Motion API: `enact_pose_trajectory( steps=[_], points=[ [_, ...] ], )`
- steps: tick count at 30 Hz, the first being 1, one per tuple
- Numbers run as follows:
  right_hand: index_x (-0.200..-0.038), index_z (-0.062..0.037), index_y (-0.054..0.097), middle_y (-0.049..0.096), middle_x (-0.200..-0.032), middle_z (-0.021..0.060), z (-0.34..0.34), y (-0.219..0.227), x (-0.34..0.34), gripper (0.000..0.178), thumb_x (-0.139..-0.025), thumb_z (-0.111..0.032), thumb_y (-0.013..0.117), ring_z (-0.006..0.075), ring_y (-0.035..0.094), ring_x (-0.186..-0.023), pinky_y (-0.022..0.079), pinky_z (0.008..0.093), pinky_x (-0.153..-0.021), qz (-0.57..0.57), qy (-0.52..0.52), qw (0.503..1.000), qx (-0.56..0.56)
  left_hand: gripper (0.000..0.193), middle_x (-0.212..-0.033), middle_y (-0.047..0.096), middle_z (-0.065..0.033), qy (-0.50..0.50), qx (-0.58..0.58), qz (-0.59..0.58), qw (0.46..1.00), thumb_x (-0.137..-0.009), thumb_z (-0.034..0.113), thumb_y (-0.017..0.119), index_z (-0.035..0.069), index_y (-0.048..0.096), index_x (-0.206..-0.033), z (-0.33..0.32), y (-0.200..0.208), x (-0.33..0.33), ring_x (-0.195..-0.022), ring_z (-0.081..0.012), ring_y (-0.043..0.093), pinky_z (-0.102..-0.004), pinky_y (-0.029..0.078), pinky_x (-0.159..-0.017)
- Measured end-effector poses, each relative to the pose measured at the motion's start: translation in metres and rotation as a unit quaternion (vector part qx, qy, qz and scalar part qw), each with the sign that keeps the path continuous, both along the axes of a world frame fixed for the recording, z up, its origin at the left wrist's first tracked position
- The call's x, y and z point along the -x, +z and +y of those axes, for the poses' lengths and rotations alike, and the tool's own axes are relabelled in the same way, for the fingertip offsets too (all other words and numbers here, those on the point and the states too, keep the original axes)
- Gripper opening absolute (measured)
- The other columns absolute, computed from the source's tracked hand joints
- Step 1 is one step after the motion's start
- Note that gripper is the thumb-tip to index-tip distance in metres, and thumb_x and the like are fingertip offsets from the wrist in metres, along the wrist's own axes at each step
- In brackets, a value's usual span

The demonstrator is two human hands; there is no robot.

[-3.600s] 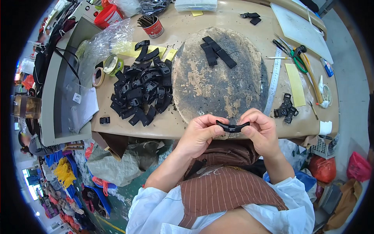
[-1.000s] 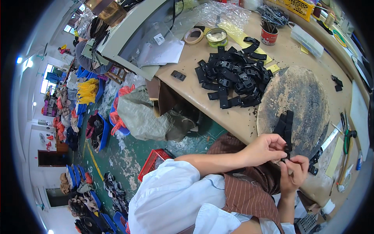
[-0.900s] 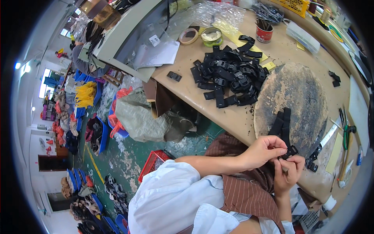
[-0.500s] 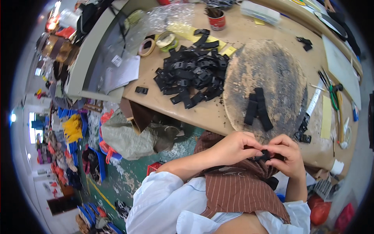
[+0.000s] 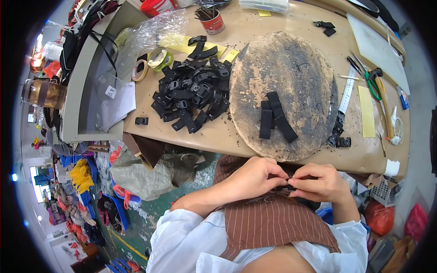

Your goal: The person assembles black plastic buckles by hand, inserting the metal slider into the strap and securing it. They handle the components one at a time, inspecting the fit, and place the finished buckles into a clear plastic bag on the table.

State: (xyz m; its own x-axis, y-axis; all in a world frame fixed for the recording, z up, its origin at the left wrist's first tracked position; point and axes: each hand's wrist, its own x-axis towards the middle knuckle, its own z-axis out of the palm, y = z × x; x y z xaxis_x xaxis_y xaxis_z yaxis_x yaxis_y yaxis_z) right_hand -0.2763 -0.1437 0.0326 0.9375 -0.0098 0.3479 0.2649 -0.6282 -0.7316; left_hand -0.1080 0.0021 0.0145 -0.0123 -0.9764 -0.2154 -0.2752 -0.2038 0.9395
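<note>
Close to the table's front edge, over my brown striped apron (image 5: 277,223), both hands pinch a small black buckle (image 5: 285,187). The fingers hide most of it. My left hand (image 5: 261,177) is closed on its left side, thumb against forefinger. From the right, my right hand (image 5: 321,183) pinches it too, fingertips almost touching the left ones. Just beyond, two short black straps (image 5: 283,123) lie partly crossed on a worn round board (image 5: 305,73). A heap of black straps with buckles (image 5: 195,88) sits left of the board.
A single black buckle (image 5: 141,121) lies near the table's left edge. Right of the board are a ruler (image 5: 347,93), green-handled pliers (image 5: 374,88), a hammer (image 5: 384,102) and more black buckles (image 5: 339,139). Behind stand a red tin (image 5: 213,25) and a tape roll (image 5: 139,70).
The whole view has shifted, so the table and things on it sit farther left. My hands still pinch the black buckle, fingertips drawn closer together around it, so less of it shows.
</note>
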Motion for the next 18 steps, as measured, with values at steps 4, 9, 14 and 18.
enact_pose_trajectory(
  steps=[4,9,14,18],
  points=[
    [-0.084,-0.0028,0.065,0.064,-0.084,0.0081,-0.002,-0.007,0.004,0.020,-0.068,-0.007,0.076,0.0209,0.063,-0.067,0.052,0.0298,-0.056,-0.040,-0.011,0.998,-0.038,0.014,-0.078,0.065,-0.0058,-0.023,-0.030,0.068,0.997,-0.084,0.011,0.066,0.002,0.069,-0.093,-0.011,0.000,0.000,-0.072,-0.0144,0.061,-0.0266,0.047,-0.063],
    [-0.077,0.0000,0.063,0.065,-0.081,0.0133,-0.012,-0.020,0.029,0.010,-0.072,-0.005,0.070,0.0178,0.063,-0.065,0.049,0.0266,-0.054,-0.070,-0.098,0.949,-0.291,0.021,-0.096,0.067,-0.0070,0.015,0.065,0.122,0.990,-0.086,0.012,0.062,0.002,0.065,-0.104,-0.051,-0.008,-0.030,-0.085,-0.0171,0.063,-0.0333,0.051,-0.079],
    [-0.096,-0.0009,0.054,0.062,-0.090,0.0135,-0.012,-0.025,0.035,0.027,-0.075,-0.003,0.069,0.0177,0.062,-0.083,0.050,0.0274,-0.073,-0.072,-0.116,0.850,-0.509,0.030,-0.096,0.064,-0.0086,-0.031,0.285,-0.452,0.845,-0.075,0.006,0.060,0.007,0.065,-0.104,-0.078,-0.012,-0.036,-0.098,-0.0269,0.060,-0.0385,0.046,-0.093],
    [-0.105,-0.0018,0.047,0.060,-0.095,0.0120,-0.010,-0.034,0.035,0.040,-0.072,0.008,0.069,0.0162,0.062,-0.085,0.051,0.0287,-0.077,-0.005,-0.196,0.839,-0.507,0.029,-0.087,0.059,-0.0097,0.044,0.235,-0.420,0.876,-0.076,0.003,0.059,0.007,0.065,-0.104,-0.077,-0.012,-0.036,-0.094,-0.0259,0.060,-0.0363,0.047,-0.086]
  ],
)
